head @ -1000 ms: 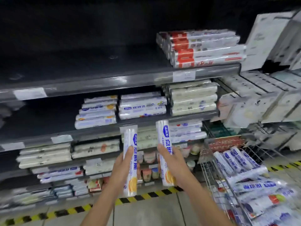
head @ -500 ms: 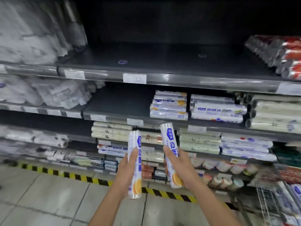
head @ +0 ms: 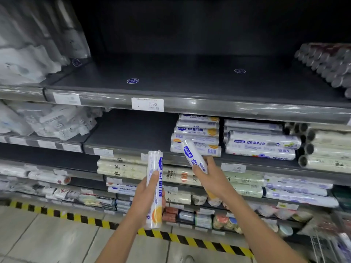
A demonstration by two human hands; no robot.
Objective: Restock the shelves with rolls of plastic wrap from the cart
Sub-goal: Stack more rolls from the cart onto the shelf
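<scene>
Left hand (head: 148, 196): curled round upright white plastic-wrap roll (head: 154, 162);
Right hand (head: 210, 179): grips tilted white plastic-wrap roll (head: 191, 152) before shelved white rolls (head: 195, 130)

Shot under dim overhead light — lost the back of the top shelf (head: 190, 80) to near-black. Caught soft glare along the shelf edge strip (head: 193, 102). Smeared the bags (head: 24, 59) far left and the cart (head: 326, 247) lower right with blur, bent the edges fisheye-style. Kept the price tag (head: 147, 104) readable.
</scene>
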